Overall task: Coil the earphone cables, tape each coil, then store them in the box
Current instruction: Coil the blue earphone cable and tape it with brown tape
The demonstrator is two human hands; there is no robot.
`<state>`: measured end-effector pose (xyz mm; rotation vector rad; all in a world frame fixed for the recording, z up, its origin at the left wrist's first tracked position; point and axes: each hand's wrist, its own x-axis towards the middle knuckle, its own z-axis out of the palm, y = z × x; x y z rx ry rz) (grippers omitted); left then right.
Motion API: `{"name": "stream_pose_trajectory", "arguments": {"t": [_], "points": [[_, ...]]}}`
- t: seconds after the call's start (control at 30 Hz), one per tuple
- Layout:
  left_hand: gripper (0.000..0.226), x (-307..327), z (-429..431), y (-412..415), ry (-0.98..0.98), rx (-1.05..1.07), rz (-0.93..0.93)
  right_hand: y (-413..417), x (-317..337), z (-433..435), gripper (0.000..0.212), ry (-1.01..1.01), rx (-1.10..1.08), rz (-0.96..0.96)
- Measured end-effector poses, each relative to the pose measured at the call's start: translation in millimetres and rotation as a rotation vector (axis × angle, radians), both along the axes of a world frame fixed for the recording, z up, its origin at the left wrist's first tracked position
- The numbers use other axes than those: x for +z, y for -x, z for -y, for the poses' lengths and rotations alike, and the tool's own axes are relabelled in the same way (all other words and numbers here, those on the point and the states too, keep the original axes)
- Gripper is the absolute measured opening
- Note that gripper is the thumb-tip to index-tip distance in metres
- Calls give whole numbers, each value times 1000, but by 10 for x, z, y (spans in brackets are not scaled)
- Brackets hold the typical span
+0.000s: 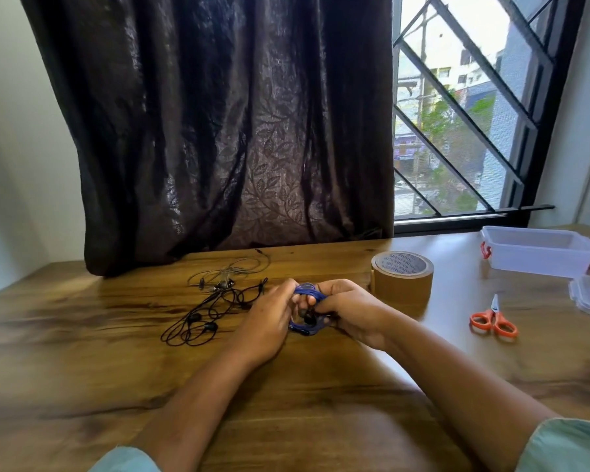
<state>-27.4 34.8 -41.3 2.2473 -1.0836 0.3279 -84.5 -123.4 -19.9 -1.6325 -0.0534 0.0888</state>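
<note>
Blue earphone cable (305,294) coiled, mid-bench (82,335), held between both hands: left hand (269,321) and right hand (348,311), fingers (281,291) curled round the coil, grasping it. Black earphones (205,321) lie loose just left. Brown tape roll (402,281) just right, orange scissors (494,321) nearer the right edge, clear box (539,253) at the far right corner.

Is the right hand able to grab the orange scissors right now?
Probably, but not straight away: only bare table lies between the right hand and the scissors, yet that hand grips the blue earphone cable.
</note>
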Motion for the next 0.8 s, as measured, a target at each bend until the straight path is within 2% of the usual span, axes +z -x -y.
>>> {"name": "stream_pose_trajectory", "arguments": {"t": [0.2, 0.33, 0.5, 0.67, 0.8], "points": [[23, 33, -3, 44, 164, -48, -299, -42, -53, -25, 14, -82, -50, 85], [24, 18, -2, 64, 188, -55, -339, -61, -77, -35, 12, -186, -143, 143], [25, 8, 17, 36, 214, 19, -416, -89, -93, 8, 23, -182, -279, 107], [24, -11, 56, 17, 311, 115, -521, -80, -72, 78, 12, -248, -346, 28], [19, -17, 86, -2, 412, 164, -647, -117, -89, 99, 4, -173, -385, -1]]}}
